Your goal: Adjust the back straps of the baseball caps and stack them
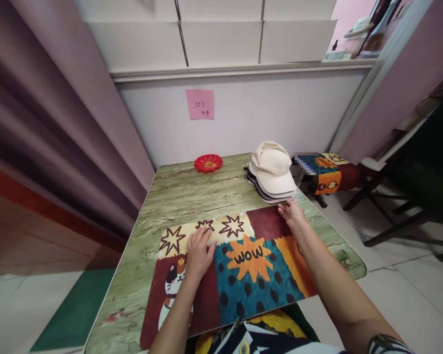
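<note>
A colourful mat [243,295] with a cat, starbursts and the word WOW lies on the near part of the table. My left hand [199,253] rests palm down on its left half, fingers stretched toward the starbursts. Near the mat's far right corner, my right hand [293,215] touches the dark red patch with its fingers apart. Just beyond those fingers stands a stack of caps [272,169], a cream one on top and darker and pale brims beneath. Neither hand grips anything.
The green wood-patterned table [133,265] carries a red scalloped dish [208,162] at the back. A pink note [200,104] is stuck to the white wall behind. To the right are a stool with a patterned cover [328,179] and a dark chair [424,167]. Purple curtains [66,88] hang at left.
</note>
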Tool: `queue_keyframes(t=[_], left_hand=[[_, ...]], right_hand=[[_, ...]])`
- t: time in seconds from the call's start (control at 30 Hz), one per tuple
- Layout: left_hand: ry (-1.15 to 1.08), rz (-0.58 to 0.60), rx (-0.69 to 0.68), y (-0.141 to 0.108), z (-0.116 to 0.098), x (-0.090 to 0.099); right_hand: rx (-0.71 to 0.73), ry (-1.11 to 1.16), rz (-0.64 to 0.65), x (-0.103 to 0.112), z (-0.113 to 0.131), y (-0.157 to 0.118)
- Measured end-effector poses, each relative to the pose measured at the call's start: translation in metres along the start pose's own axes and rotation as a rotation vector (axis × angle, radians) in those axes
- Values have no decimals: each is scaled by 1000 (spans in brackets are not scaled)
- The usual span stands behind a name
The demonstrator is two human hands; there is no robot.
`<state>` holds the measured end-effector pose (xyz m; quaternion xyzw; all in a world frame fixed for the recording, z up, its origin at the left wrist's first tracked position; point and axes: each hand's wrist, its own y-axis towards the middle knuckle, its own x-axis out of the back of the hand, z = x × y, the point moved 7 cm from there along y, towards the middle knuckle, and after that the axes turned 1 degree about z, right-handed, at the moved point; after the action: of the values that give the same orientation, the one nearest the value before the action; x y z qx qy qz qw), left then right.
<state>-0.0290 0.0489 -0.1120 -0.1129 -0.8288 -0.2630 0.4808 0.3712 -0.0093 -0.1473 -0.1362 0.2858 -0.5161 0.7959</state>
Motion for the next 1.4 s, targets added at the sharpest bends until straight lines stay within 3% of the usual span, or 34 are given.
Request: queue_keyframes(t=[0.2,0.33,0.43,0.67,0.73,0.8,0.93,1.07,1.2,1.4], left_hand=[[-20,-10,9,0,0,1],[-30,-14,13,-1,0,3],[-36,-19,23,-1,1,3],[-33,-25,4,1,3,1],[-33,-27,0,2,4,0],[-35,-26,-5,2,5,-1],[-42,-32,-22,3,5,-1],[-54,-50,-23,2,6,-1],[-75,-45,-21,2,5,-1],[-91,-35,0,1,4,-1]], right_hand=[[-89,-17,82,-29,5,16],[-64,-8,65,-26,11,8],[-59,8,63,-2,8,-11],[-92,-25,89,85,-10,-66],[-84,-155,123,103,-8,-76],[22,-357,151,113,5,-82],[319,-526,111,105,44,-89],[278,-504,77,88,48,-88],[330,-300,117,83,46,-94],[195,-61,170,77,44,-96]])
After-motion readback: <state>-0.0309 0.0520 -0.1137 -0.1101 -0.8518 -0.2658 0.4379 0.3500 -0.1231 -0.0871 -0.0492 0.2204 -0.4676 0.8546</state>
